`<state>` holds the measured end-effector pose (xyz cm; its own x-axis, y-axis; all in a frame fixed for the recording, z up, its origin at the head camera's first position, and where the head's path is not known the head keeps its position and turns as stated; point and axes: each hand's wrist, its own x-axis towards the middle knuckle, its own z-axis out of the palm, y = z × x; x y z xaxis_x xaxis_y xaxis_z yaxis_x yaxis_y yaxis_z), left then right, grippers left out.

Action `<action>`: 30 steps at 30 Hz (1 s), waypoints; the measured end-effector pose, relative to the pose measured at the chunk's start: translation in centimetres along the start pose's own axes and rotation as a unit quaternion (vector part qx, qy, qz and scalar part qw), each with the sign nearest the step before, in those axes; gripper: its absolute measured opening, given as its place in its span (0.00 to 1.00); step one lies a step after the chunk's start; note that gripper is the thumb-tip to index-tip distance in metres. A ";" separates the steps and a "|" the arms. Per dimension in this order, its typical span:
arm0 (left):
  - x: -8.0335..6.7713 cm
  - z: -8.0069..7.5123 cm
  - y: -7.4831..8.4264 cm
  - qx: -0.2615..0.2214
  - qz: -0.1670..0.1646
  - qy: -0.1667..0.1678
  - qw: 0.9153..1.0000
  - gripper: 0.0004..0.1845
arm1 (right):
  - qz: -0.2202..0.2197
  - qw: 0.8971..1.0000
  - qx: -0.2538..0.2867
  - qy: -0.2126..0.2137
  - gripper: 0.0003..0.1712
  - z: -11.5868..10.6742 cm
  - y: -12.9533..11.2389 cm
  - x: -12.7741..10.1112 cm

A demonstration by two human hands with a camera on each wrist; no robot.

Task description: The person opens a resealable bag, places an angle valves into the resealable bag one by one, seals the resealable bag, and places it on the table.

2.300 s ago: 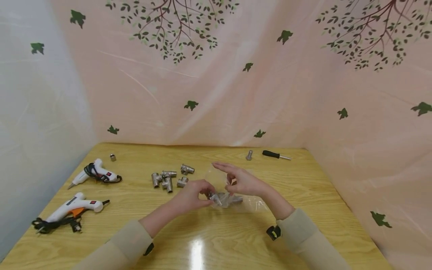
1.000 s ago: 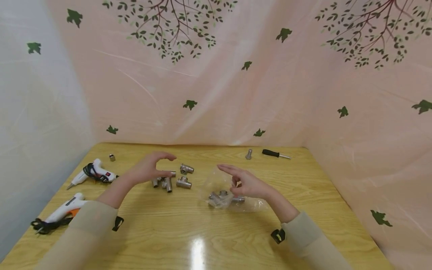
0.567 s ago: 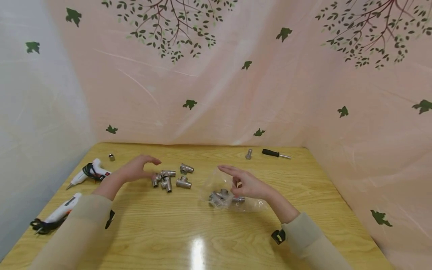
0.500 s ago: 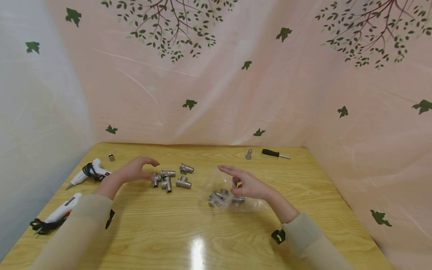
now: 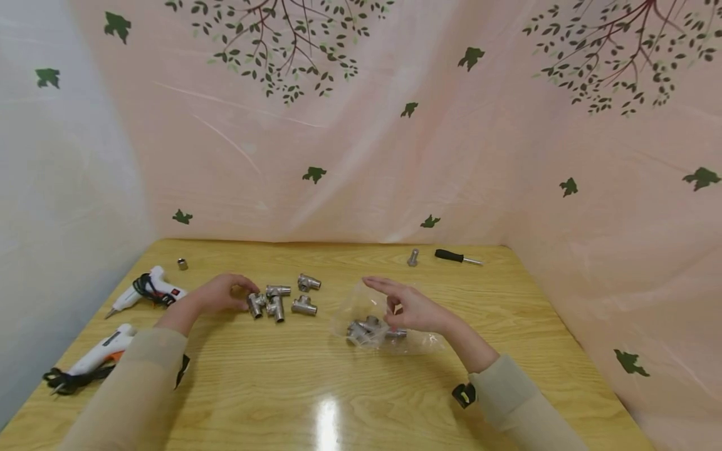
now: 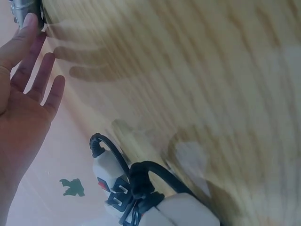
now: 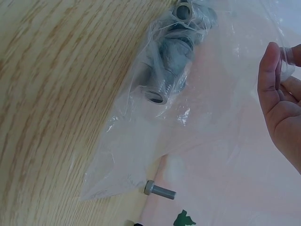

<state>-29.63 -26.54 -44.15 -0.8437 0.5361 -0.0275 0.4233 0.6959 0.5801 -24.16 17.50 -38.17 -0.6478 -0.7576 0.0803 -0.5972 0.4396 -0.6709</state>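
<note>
Several loose metal pipe fittings (image 5: 282, 300) lie in a cluster on the wooden table (image 5: 338, 388). My left hand (image 5: 242, 294) reaches over the leftmost fitting (image 5: 255, 305). In the left wrist view the fingers (image 6: 28, 61) are fairly straight, and the index tip touches that fitting (image 6: 22, 6). My right hand (image 5: 397, 310) pinches the upper edge of a clear plastic bag (image 5: 366, 316), with the index finger stretched out. The bag holds a few more fittings (image 5: 363, 331). The right wrist view shows the pinched film at the hand (image 7: 281, 70) and the bagged fittings (image 7: 174, 52).
Two white glue guns (image 5: 143, 289) (image 5: 96, 357) with black cords lie at the left edge. One glue gun (image 6: 141, 197) lies close behind my left hand. A small nut (image 5: 182, 264), a bolt (image 5: 413, 257) and a black-handled screwdriver (image 5: 454, 257) lie at the back. Pink sheeting walls the table.
My left hand left the bag, swung left over the loose fittings and came down on the leftmost one. My right hand has stayed on the bag's edge.
</note>
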 end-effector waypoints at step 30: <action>-1.0 -1.5 3.8 -0.021 -0.009 0.009 1.000 0.12 | 0.012 1.000 0.001 -0.004 0.43 -0.1 -0.3 0.1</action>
<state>-27.69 -25.16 -40.73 -0.8570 0.5147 -0.0250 0.3933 0.6846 0.6137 -24.12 17.33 -37.89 -0.6589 -0.7500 0.0583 -0.5798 0.4568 -0.6747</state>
